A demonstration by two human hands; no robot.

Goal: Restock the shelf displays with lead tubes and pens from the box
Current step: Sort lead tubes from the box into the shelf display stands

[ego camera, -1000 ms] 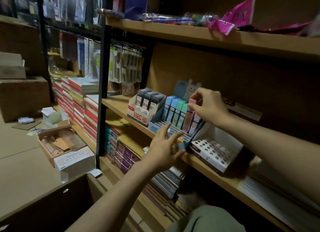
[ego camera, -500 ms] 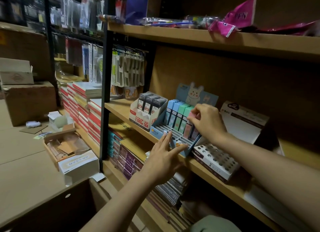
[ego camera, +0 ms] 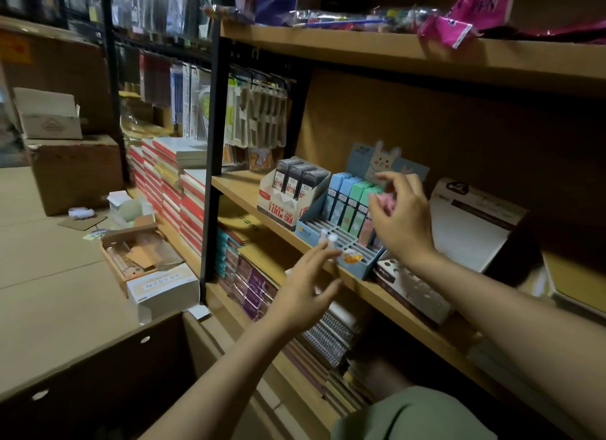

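Observation:
A blue display tray with a rabbit backboard [ego camera: 337, 243] stands on the middle shelf [ego camera: 242, 190]. Its back row holds blue, green and pink lead tubes [ego camera: 347, 203]; the front slots are bare. My right hand [ego camera: 401, 215] hovers in front of the pink tubes with loosely spread fingers and holds nothing. My left hand [ego camera: 306, 287] is just below the tray's front edge, fingers straight, apart from it. To the left stands a white display of dark lead tubes [ego camera: 292, 190]. A dark cardboard box [ego camera: 98, 374] sits at the lower left.
A white perforated pen display [ego camera: 416, 292] with an upright white lid [ego camera: 469, 223] stands right of the blue tray. Notebooks [ego camera: 249, 279] fill the lower shelf. Stacked red-edged books [ego camera: 177, 190], an open small carton [ego camera: 144, 256] and brown boxes [ego camera: 72, 170] lie on the floor to the left.
My right hand has let go of the pink tube, which now stands in the back row, and has drawn back a little. My left hand has come off the tray's front edge.

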